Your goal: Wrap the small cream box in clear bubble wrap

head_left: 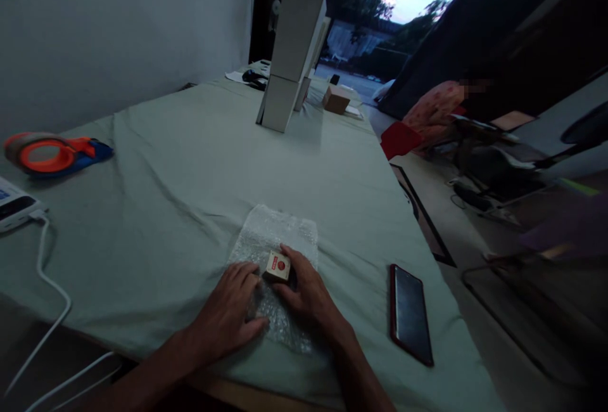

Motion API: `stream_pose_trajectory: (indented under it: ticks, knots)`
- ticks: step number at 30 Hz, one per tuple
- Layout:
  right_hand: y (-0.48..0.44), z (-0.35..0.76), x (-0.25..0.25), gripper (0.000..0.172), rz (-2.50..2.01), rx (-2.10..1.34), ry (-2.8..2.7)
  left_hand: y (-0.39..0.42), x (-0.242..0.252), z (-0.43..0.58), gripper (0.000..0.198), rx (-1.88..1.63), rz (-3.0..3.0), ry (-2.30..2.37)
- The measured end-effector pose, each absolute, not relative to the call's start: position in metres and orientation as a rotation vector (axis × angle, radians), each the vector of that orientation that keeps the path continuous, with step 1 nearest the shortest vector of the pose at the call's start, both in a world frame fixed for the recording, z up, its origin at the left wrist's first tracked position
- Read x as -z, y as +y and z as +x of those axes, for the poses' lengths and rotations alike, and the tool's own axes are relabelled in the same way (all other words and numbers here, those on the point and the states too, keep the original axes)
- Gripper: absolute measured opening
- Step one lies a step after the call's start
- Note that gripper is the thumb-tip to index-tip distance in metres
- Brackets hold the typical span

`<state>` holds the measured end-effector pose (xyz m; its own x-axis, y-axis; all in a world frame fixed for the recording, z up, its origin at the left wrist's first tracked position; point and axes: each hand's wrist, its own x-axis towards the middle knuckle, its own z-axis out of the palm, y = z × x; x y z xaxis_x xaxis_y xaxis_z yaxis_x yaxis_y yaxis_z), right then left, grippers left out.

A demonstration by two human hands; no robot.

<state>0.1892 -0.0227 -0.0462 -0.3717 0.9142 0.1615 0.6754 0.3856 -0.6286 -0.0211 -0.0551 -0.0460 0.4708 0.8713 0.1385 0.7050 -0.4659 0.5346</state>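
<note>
A sheet of bubble wrap [273,234] lies flat on the pale green cloth of the table [199,146]. On its near part sits a small beige box with a red label [278,265]. My right hand [304,295] is curled round the box from the right, thumb and fingers against it. My left hand [228,310] rests on the near left of the wrap, fingers spread flat, fingertips just left of the box.
A dark phone in a red case [410,312] lies to the right. An orange and blue tape dispenser [50,153] and a white device with cables [16,206] sit at the left. Tall white boxes [289,57] and a brown carton [335,99] stand far back.
</note>
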Motion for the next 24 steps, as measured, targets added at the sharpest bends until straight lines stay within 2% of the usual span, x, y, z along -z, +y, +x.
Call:
stream_pose_trajectory:
  ticks: [3, 7, 11, 14, 17, 20, 24]
  knots:
    - [-0.024, 0.195, 0.05, 0.072, -1.333, -0.681, -2.167, -0.058, 0.041, -0.032, 0.045, -0.554, 2.366, 1.274]
    - [-0.025, 0.197, 0.053, 0.065, -1.338, -0.684, -2.113, -0.065, 0.036, -0.046, 0.064, -0.457, 2.471, 1.22]
    - [-0.025, 0.196, 0.055, 0.061, -1.319, -0.698, -2.082, -0.07, 0.035, -0.051, 0.069, -0.339, 2.531, 1.198]
    - [-0.024, 0.196, 0.054, 0.061, -1.32, -0.699, -2.066, -0.069, 0.035, -0.049, 0.06, -0.293, 2.555, 1.183]
    - [-0.024, 0.196, 0.054, 0.061, -1.333, -0.698, -2.067, -0.064, 0.038, -0.047, 0.041, -0.311, 2.594, 1.172]
    - [-0.025, 0.195, 0.055, 0.061, -1.329, -0.707, -2.067, -0.06, 0.041, -0.045, 0.026, -0.475, 2.614, 1.156]
    - [-0.025, 0.196, 0.051, 0.063, -1.34, -0.776, -2.04, -0.056, 0.037, -0.041, 0.019, -0.74, 2.507, 1.131]
